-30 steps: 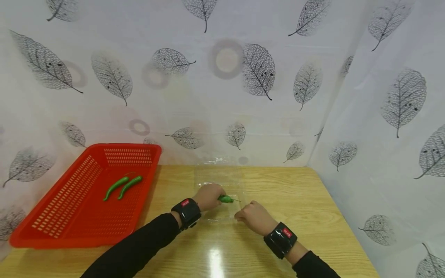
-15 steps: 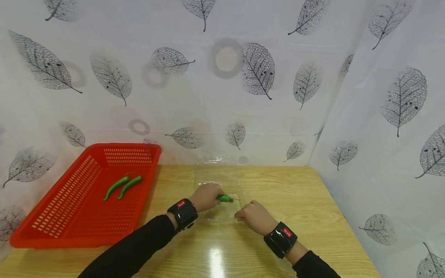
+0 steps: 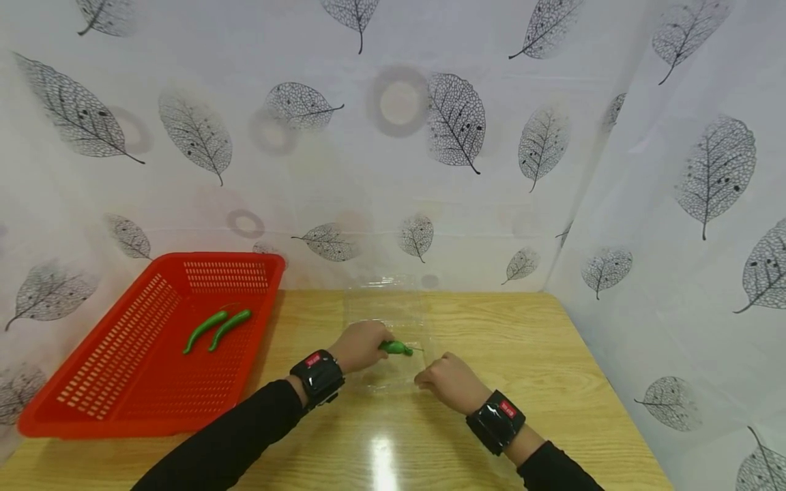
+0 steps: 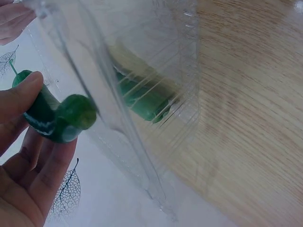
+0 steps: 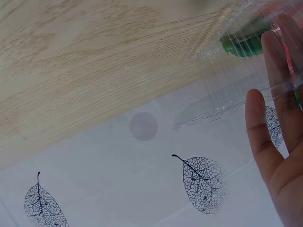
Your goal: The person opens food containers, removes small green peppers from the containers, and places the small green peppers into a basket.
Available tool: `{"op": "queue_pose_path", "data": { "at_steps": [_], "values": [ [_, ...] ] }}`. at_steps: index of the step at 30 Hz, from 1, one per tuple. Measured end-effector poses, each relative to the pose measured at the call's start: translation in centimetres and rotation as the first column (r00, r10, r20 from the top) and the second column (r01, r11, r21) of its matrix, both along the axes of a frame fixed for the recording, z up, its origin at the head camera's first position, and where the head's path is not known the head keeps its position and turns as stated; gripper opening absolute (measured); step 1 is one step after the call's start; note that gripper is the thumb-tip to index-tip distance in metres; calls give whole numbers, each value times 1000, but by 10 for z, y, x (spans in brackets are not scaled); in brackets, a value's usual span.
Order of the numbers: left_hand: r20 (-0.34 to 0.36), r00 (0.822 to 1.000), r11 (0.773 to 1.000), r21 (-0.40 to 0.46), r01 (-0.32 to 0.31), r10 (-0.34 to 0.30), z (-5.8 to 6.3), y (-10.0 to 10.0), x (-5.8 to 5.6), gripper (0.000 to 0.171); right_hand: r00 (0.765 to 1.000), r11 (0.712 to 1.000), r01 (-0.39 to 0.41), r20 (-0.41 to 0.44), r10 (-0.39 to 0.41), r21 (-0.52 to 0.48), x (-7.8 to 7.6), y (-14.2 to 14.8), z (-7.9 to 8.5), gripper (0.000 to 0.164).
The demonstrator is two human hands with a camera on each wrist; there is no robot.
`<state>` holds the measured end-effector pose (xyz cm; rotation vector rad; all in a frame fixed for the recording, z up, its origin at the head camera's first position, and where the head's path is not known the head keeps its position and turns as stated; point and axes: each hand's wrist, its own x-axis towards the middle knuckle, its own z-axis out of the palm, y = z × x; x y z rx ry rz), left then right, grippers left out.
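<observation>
My left hand [image 3: 359, 346] pinches a green chili pepper [image 3: 398, 348] between thumb and fingers, its thin stem pointing right. It is over a clear plastic box [image 4: 187, 56] whose lid stands raised at the back. Seen through the ribbed wall in the left wrist view, another green pepper [image 4: 147, 99] lies inside. At the box's near right corner is my right hand [image 3: 451, 383], fingers curled at the rim as it grips there. In the right wrist view two of its fingers [image 5: 258, 113] run along the box wall; the thumb is out of frame.
A red slotted basket [image 3: 166, 426] sits at the left of the wooden table [image 3: 516, 341], with two green chili peppers [image 3: 230, 327] in it. White sheeting [image 3: 368, 170] with a leaf print rises behind the table and along its right side.
My left hand, with the green chili pepper, has shifted slightly left and back. The right hand has stayed at the box's corner.
</observation>
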<state>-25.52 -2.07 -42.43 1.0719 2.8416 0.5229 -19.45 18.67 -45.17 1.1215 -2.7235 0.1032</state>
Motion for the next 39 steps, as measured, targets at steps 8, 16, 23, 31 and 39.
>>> {"op": "queue_pose_path", "data": {
  "at_steps": [8, 16, 23, 31, 39],
  "values": [
    [-50, 999, 1000, -11, 7, -7, 0, -5, -4, 16, 1000, 1000, -1, 12, 1, -3, 0, -1, 1, 4],
    [-79, 997, 1000, -10, 24, -24, 5, -14, -7, 8, 1000, 1000, 1, 18, -1, -5, 0, 1, 0, 4],
    [-57, 998, 1000, -22, -2, 0, 11, -23, -7, 11, 1000, 1000, 0, 24, 0, -18, -1, 1, -2, 5],
    [-79, 997, 1000, -22, -6, 4, 14, -37, -5, 12, 1000, 1000, -1, 27, 2, -26, -1, 1, -3, 4],
    [-21, 998, 998, 6, -56, 56, 17, -56, -5, 13, 999, 1000, -1, 35, 2, -28, -1, 0, -2, 5]
  ]
}}
